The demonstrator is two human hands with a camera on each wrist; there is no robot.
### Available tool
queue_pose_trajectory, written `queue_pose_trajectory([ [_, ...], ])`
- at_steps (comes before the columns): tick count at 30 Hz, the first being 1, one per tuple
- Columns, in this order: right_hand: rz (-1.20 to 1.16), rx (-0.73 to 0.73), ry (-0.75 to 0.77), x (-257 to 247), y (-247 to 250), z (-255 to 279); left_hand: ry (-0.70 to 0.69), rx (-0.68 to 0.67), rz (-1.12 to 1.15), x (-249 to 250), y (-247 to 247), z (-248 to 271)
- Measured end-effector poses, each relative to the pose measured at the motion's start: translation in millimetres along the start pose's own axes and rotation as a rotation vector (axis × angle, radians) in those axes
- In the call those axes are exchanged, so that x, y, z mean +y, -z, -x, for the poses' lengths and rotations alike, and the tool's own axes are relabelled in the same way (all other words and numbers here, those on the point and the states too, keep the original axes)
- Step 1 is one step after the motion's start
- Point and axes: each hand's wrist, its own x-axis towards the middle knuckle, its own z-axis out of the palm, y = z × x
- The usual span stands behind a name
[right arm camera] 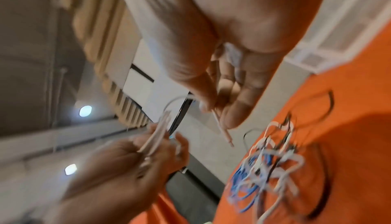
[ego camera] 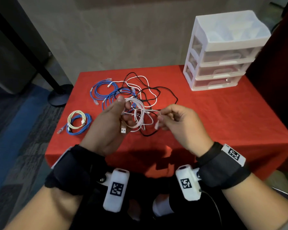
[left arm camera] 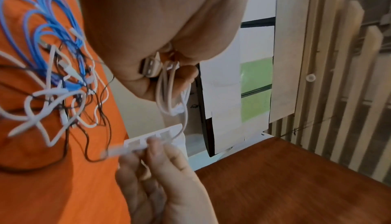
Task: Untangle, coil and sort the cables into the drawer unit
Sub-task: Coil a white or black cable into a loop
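My left hand (ego camera: 119, 112) grips several loops of a white USB cable (ego camera: 140, 117) above the red table (ego camera: 223, 117); its USB plug (ego camera: 123, 130) hangs below the palm. In the left wrist view the loops (left arm camera: 169, 93) hang from the curled fingers (left arm camera: 186, 73). My right hand (ego camera: 163, 116) pinches the cable's other end near its small connector (ego camera: 156, 125), also seen in the right wrist view (right arm camera: 224, 132). Behind my hands lies a tangle of white, black and blue cables (ego camera: 140, 90). The white drawer unit (ego camera: 223, 52) stands at the back right, its drawers closed.
A coiled blue cable (ego camera: 101, 90) lies at the back left of the tangle. A cream cable coiled with a blue one (ego camera: 78, 122) sits near the table's left edge. A black post with a round base (ego camera: 58, 95) stands on the floor to the left.
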Motion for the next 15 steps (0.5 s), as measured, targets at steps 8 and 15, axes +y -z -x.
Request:
queue_pose_trajectory([
  [8,-0.533,-0.007,-0.029,-21.1,-19.1,15.3,-0.012,0.092,0.066,-27.8,-9.7,-5.1],
  [15,-0.575,-0.042,-0.06,-24.8,-14.7,16.7,-0.013,0.013,-0.086,-23.5,-17.1,3.7],
])
